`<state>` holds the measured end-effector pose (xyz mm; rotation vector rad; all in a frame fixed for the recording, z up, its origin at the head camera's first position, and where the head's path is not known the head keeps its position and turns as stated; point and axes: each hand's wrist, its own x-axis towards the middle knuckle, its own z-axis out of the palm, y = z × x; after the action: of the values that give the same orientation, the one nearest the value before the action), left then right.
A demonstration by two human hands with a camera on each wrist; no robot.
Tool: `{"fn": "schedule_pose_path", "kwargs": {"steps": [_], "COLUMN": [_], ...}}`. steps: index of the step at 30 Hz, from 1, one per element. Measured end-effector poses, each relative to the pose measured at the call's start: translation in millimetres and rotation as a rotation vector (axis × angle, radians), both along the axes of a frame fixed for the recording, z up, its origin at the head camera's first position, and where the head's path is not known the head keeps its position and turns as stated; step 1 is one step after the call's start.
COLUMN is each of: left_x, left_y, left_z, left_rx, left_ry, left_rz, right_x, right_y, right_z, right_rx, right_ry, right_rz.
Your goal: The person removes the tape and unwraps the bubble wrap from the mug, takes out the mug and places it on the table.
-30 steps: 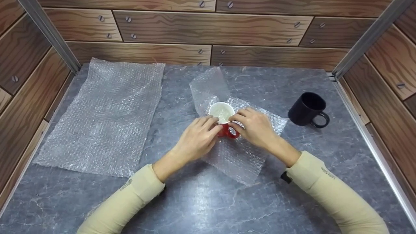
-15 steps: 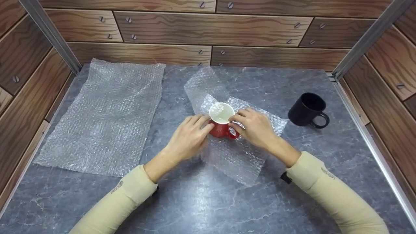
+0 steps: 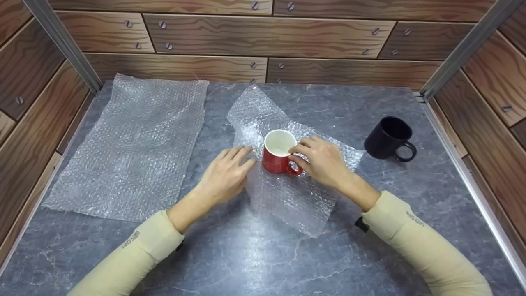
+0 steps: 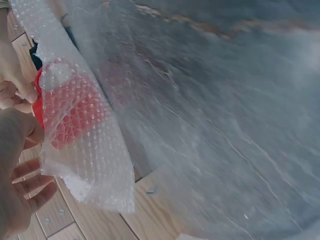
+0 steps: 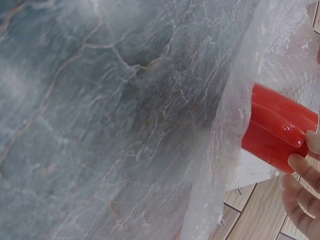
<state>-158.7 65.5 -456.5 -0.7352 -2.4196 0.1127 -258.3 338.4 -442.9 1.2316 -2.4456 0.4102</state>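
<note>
A red mug with a white inside stands upright on a sheet of bubble wrap in the head view. My right hand pinches the mug's rim above its handle; the right wrist view shows the fingertips against the red mug. My left hand is beside the mug, apart from it, at the wrap's left edge. In the left wrist view its thumb and fingers are spread apart near the bubble wrap, through which the red mug shows. Whether those fingertips touch the wrap is unclear.
A larger bubble wrap sheet lies flat on the left of the grey marbled table. A black mug stands upright at the right. Wood-patterned panels and metal posts border the table at the back and sides.
My left hand has moved left, off the red mug's rim, uncovering its side. The wrap's upper part has shifted left and spread flatter. My right hand has stayed at the rim.
</note>
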Motion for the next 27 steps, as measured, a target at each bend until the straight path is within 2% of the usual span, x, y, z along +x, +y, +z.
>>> {"fn": "schedule_pose_path", "kwargs": {"steps": [7,20,27], "left_x": [2.7,5.1,6.5], "left_y": [-10.7,-27.3,-37.0], "left_z": [-1.0,-2.9,-3.2], "left_rx": [0.028,0.022,0.001], "left_ry": [-0.04,-0.056,-0.042], "left_rz": [0.025,0.09,0.117], "right_x": [-0.5,-0.1,-0.7], "right_y": [0,0,0], "right_z": [0.0,1.6,2.0], "right_rx": [-0.003,-0.001,0.001], "right_ry": [0.005,0.003,-0.001], "right_rz": [0.012,0.008,0.007]}}
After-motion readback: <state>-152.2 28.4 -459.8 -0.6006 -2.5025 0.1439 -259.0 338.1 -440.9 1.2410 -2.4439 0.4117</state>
